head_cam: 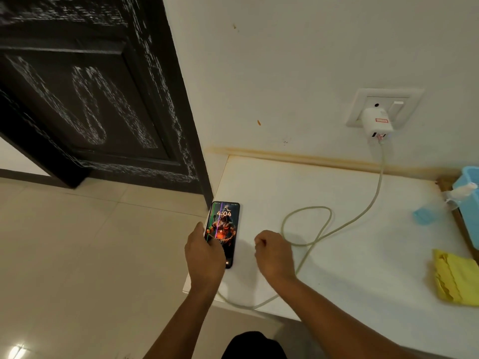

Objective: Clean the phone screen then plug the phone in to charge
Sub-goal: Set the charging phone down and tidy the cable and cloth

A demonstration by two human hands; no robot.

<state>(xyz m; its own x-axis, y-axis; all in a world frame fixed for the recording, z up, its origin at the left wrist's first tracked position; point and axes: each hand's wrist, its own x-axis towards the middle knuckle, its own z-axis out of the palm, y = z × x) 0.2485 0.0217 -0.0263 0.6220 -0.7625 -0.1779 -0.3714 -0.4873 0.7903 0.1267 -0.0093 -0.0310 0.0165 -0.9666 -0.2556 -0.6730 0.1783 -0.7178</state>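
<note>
Left hand (pixel 204 251) clamped on phone (pixel 225 229) to steady it, right hand (pixel 273 251) beside phone, fingers curled, contents untellable, cable (pixel 305 229) looping just beyond.

Counting what lies before me: mostly ones, and a pair of hands.

I see two hands, both mine: my left hand (pixel 204 252) and my right hand (pixel 272 255). There is one phone (pixel 225 229), one charging cable (pixel 321 229), one white charger (pixel 375 123) and one wall socket plate (pixel 363 104), with one switch (pixel 396 108) on it. On my right I count one yellow cloth (pixel 453 278), one large blue container (pixel 469 203) and one small blue piece (pixel 423 216) beside it; what that piece is, I cannot tell. One white table (pixel 337 255) and one dark door (pixel 90 99) complete my tally.
</note>
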